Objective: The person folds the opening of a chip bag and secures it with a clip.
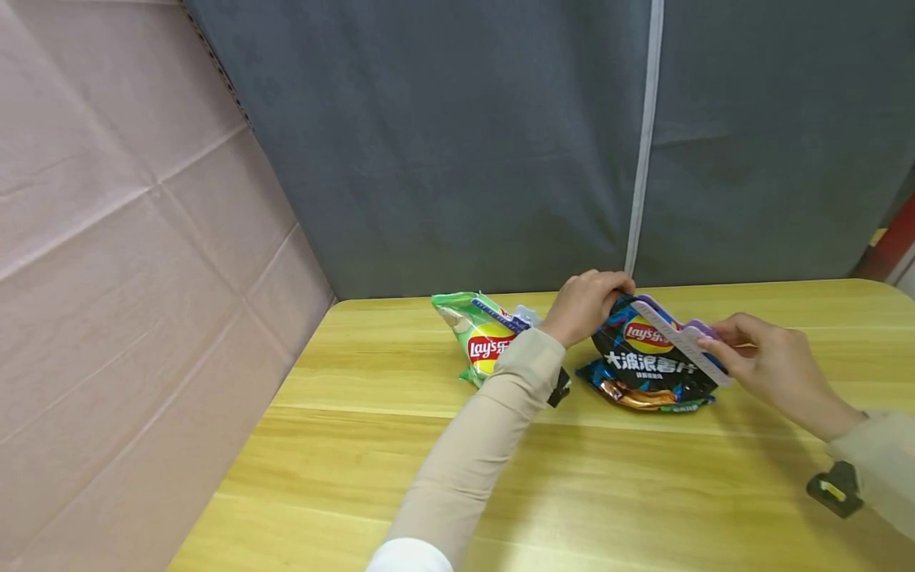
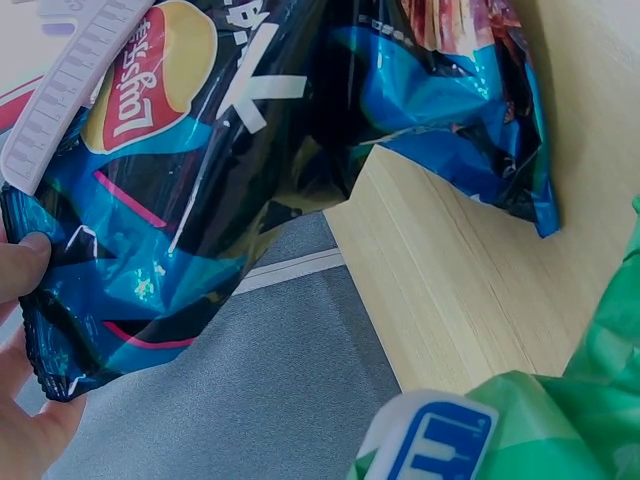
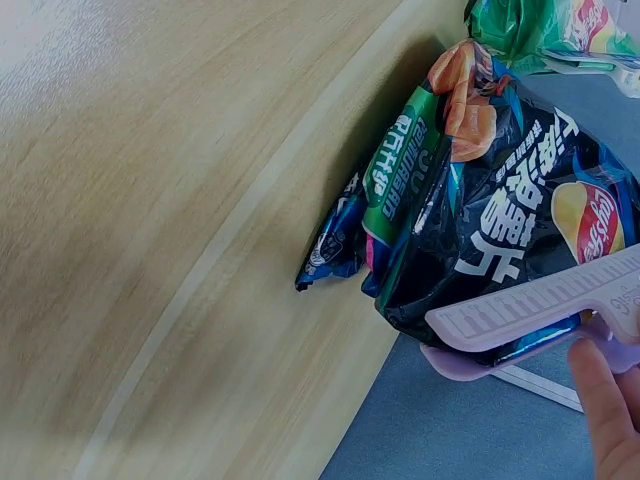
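A black and blue Lay's chip bag stands tilted on the table, its top edge slanting down to the right. My left hand pinches its upper left corner; in the left wrist view the thumb lies on the corner's face. Along the top edge lies a pale purple bag clip, its two long bars on either side of the bag. My right hand grips the clip's handle between thumb and fingers. Only the fingertips show in the right wrist view, beside the clip.
Left of the black bag, a green Lay's bag rests on the wooden table, with a blue and white clip across its top. My left forearm partly covers it. A dark grey curtain hangs behind the table.
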`<control>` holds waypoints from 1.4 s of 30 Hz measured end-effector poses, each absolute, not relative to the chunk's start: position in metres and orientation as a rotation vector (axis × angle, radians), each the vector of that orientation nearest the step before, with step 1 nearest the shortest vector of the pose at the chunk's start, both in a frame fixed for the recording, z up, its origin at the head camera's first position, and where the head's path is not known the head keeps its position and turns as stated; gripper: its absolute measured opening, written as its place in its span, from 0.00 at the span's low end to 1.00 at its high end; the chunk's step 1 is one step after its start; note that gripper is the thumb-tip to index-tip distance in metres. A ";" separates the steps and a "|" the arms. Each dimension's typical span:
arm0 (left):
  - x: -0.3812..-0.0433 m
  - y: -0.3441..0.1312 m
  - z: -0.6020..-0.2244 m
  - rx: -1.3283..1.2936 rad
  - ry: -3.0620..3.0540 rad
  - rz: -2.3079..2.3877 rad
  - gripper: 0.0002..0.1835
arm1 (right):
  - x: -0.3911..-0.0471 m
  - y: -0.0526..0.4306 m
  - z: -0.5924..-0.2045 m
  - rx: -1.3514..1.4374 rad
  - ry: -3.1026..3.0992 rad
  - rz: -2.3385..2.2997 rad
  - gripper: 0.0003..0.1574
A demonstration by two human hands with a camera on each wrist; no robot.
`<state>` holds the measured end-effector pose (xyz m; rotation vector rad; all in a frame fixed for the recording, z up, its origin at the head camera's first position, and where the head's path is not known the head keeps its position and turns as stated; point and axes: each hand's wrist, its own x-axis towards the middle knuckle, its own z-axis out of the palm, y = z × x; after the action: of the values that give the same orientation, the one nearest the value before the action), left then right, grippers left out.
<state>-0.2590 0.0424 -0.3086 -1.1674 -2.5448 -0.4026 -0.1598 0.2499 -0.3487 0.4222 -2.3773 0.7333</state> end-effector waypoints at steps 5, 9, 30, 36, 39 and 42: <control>-0.259 0.042 -0.309 -1.167 -2.539 -0.409 0.09 | -0.160 0.250 -0.348 0.431 -2.379 0.750 0.11; -0.258 0.042 -0.309 -1.166 -2.541 -0.412 0.09 | -0.159 0.250 -0.349 0.440 -2.366 0.759 0.11; -0.260 0.042 -0.308 -1.160 -2.537 -0.389 0.09 | -0.160 0.249 -0.349 0.433 -2.381 0.842 0.15; -0.260 0.042 -0.309 -1.159 -2.535 -0.383 0.09 | -0.160 0.250 -0.350 0.397 -2.411 0.871 0.17; -0.261 0.042 -0.309 -1.155 -2.531 -0.379 0.09 | -0.160 0.250 -0.351 0.397 -2.405 0.887 0.17; -0.260 0.042 -0.309 -1.150 -2.533 -0.375 0.09 | -0.160 0.250 -0.352 0.400 -2.403 0.904 0.17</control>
<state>-0.2602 0.0416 -0.3088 -1.1505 -2.5330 -0.3753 -0.1600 0.2498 -0.3520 0.4005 -2.4031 0.9042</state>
